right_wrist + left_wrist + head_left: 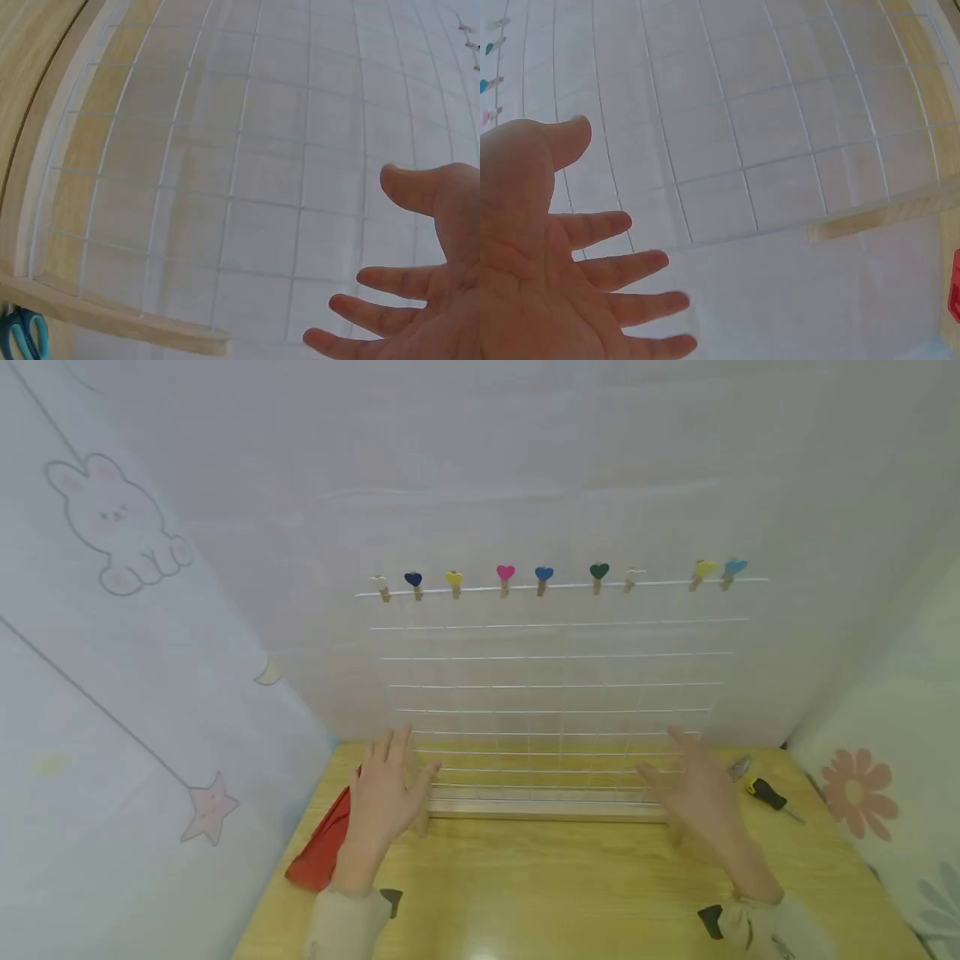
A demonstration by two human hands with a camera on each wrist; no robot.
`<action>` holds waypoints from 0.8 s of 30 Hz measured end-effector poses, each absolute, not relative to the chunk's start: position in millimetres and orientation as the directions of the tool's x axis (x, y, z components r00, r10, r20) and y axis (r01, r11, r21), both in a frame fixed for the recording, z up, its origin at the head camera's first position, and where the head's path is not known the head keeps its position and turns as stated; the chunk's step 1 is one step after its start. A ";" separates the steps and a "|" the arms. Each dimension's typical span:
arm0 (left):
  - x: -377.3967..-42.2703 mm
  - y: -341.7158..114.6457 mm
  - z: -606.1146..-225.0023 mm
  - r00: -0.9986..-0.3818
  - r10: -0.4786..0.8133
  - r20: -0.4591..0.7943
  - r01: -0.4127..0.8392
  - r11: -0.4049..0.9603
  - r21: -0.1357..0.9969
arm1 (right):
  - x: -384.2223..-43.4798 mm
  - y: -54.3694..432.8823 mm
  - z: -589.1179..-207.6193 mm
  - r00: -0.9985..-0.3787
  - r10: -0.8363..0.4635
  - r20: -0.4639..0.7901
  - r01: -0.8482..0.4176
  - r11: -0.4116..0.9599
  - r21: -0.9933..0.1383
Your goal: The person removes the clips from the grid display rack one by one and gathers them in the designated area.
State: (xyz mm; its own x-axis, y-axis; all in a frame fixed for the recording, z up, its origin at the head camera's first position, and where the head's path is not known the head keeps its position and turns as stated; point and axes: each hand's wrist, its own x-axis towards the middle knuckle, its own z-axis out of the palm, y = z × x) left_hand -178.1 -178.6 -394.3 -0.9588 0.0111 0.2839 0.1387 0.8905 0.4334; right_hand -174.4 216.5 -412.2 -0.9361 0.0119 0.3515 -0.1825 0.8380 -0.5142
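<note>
A white wire grid panel (555,683) stands upright in a wooden base (547,815) on the table. Heart-topped clothespins, among them a pink one (506,575) and a dark green one (598,573), are clipped along its top wire. My left hand (382,793) is at the grid's left side, its fingers spread and nothing in it. At the opposite side is my right hand (701,793), likewise spread and holding nothing. Wooden end pieces (885,219) flank the grid's bottom. In both wrist views the fingers appear apart from the wires.
A red pouch-like thing (322,852) lies at the table's left, beside my left forearm. On the right lie a screwdriver (767,793) and a grey metal tool (741,767). Teal-and-dark handles (26,337) show near the wooden end piece. Pale printed cloth (225,510) hangs around the table.
</note>
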 end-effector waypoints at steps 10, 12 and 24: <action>-205.9 -206.9 -342.9 -0.905 -0.015 0.425 0.298 0.691 0.659 | -188.1 257.2 -462.2 -0.924 0.212 0.319 -0.090 0.689 -0.719; -211.8 -209.8 -331.7 -0.878 -0.020 0.478 0.337 0.684 0.647 | -190.9 264.5 -472.4 -0.945 0.176 0.275 -0.091 0.667 -0.740; -229.3 -225.6 -289.8 -0.806 -0.086 0.586 0.372 0.696 0.614 | -208.9 286.5 -496.7 -0.984 0.174 0.029 0.053 0.445 -0.894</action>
